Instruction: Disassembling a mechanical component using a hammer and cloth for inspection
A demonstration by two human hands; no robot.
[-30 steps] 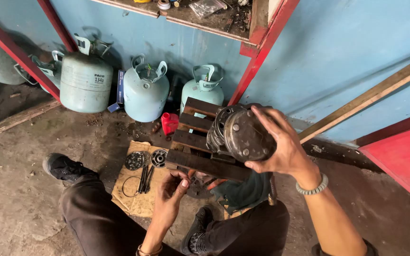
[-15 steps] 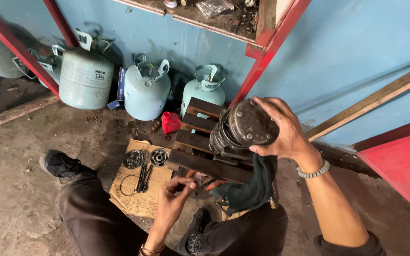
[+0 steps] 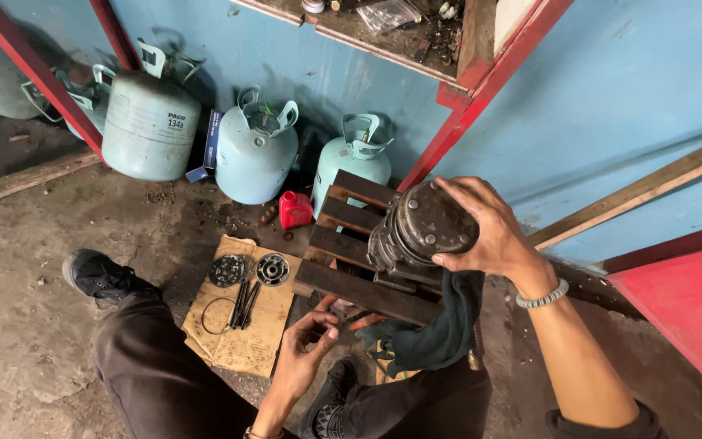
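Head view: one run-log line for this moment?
right hand: gripping compressor on wooden pallet | left hand: empty, below pallet edge | dark cloth: hanging under compressor

Grey-black greasy metal showing on compressor [image 3: 422, 232]. Dark teal-green cloth [image 3: 436, 325] hanging under it. Dark brown slats showing on wooden pallet [image 3: 343, 244]. Pale blue-green gas cylinders [image 3: 253, 154] standing against blue wall [image 3: 611, 89]; one carrying white label patch. Red frame bars [image 3: 481, 97] crossing wall. Small red bottle [image 3: 294, 209] sitting on grey-brown floor [image 3: 18, 325]. Tan, stained cardboard [image 3: 245, 333] lying under dark metal discs [image 3: 249, 270]. Pale green beaded bracelet [image 3: 543, 296] showing on wrist. Black trousers [image 3: 156, 374], black shoe [image 3: 99, 276].
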